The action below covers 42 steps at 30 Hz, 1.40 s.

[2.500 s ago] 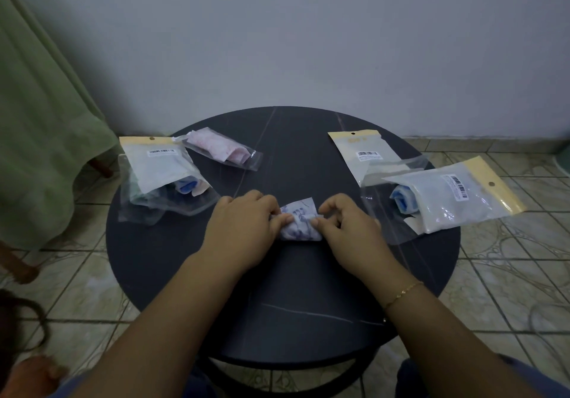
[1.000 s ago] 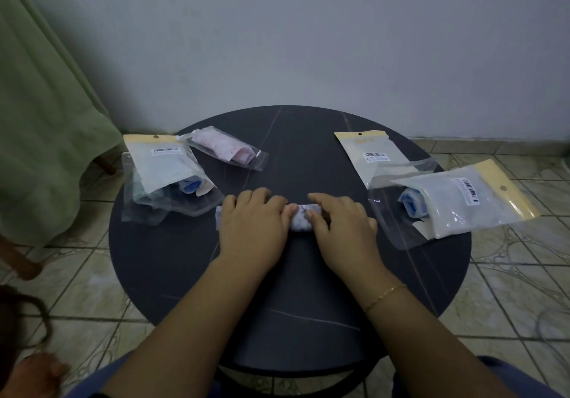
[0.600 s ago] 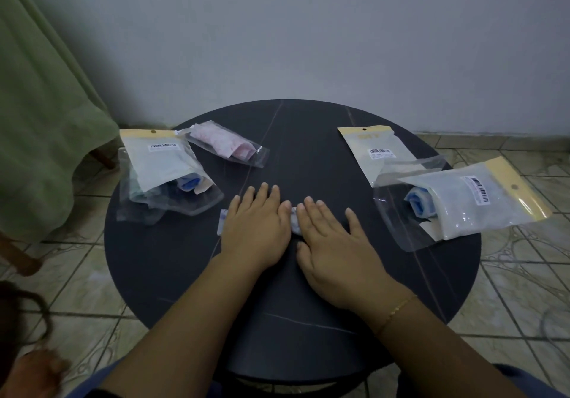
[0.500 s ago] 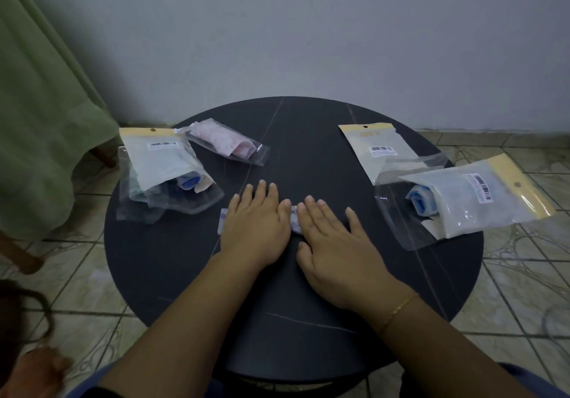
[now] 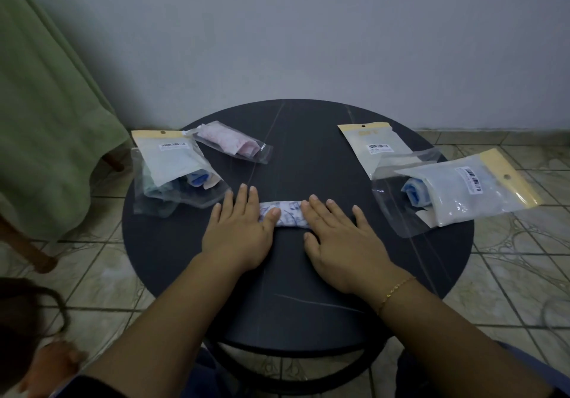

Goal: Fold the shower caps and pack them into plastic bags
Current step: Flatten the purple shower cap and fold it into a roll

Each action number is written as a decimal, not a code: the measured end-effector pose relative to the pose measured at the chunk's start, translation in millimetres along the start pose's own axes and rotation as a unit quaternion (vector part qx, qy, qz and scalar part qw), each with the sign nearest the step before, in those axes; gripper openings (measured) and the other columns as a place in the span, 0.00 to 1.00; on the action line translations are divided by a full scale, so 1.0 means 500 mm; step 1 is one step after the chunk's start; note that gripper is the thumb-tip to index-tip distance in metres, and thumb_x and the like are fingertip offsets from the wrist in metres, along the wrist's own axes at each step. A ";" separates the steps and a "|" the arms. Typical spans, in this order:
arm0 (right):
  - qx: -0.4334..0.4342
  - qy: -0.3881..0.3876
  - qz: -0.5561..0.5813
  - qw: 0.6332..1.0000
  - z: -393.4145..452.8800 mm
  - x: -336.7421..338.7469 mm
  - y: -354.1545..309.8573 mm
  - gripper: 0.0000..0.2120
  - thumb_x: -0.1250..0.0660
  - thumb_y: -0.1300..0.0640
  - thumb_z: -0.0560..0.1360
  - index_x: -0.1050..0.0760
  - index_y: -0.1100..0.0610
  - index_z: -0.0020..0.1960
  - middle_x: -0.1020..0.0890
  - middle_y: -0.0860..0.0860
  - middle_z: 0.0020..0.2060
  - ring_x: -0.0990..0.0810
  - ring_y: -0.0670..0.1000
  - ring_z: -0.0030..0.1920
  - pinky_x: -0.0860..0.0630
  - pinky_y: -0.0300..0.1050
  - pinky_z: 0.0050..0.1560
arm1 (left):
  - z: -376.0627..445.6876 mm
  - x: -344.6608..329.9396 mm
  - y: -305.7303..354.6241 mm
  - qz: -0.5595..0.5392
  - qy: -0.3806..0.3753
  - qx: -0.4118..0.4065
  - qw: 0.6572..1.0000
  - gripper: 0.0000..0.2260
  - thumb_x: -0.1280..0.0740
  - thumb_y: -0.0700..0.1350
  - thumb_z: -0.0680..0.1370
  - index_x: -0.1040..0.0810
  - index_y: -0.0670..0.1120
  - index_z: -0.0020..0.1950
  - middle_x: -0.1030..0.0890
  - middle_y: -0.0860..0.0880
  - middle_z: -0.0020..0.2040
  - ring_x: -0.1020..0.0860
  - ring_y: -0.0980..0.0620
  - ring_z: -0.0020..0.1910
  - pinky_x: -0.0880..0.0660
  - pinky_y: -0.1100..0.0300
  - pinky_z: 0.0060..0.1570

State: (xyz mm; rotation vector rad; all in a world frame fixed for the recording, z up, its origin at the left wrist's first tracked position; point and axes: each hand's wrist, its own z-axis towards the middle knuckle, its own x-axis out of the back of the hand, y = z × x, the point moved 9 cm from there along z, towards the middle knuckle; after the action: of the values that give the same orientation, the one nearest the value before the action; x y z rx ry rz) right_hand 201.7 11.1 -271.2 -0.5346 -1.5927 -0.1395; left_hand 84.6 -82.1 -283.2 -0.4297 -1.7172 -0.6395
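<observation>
Grip: neither hand has hold of anything. The left hand (image 5: 237, 231) and the right hand (image 5: 342, 243) lie flat with straight fingers, palms down on the rolled shower cap (image 5: 285, 217), pressing its two ends against the surface (image 5: 216, 274).
Cap position: the roll lies crosswise at the middle of the round dark surface, its printed white middle showing between the two hands, its ends hidden under the fingers.
Packed bags, left: a bag with a yellow header (image 5: 172, 163) holding something blue lies on top of a clear bag at the far left; just beside it, farther back, a small clear bag with a pink cap (image 5: 233, 144).
Packed bags, right: a flat bag with a yellow header (image 5: 374, 147) lies at the far right, and a fuller bag with a blue roll (image 5: 456, 194) overlaps it and hangs past the edge.
Step in hand: likely flattening the roll to squeeze out air before bagging.
Handling: the cap looks thin, light and soft, probably slick, so it may spring open once the pressure comes off.
Where to take hold: pinch across the middle of the roll, or clamp both ends together, so the layers stay tight while it slides into a bag.
Risk: the mouth of a limp clear bag may collapse; one hand would need to keep it open.
Surroundings: a green cloth (image 5: 46, 120) hangs at the left, over a tiled floor (image 5: 509, 274).
</observation>
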 end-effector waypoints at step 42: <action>-0.156 0.312 0.629 0.695 -0.049 0.145 0.218 0.10 0.33 0.61 0.75 0.26 0.46 0.49 0.18 0.48 0.40 0.16 0.51 0.40 0.19 0.45 0.37 | 0.037 0.060 0.264 -0.579 0.071 -0.059 0.810 0.07 0.37 0.47 0.79 0.21 0.49 0.52 0.19 0.53 0.48 0.22 0.56 0.46 0.27 0.66 0.44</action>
State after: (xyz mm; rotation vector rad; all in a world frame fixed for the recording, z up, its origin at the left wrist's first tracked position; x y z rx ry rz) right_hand 269.1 115.6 -223.3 -1.5521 -0.2776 0.4299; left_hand 141.7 30.8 -232.3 0.6768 -1.6665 -1.5986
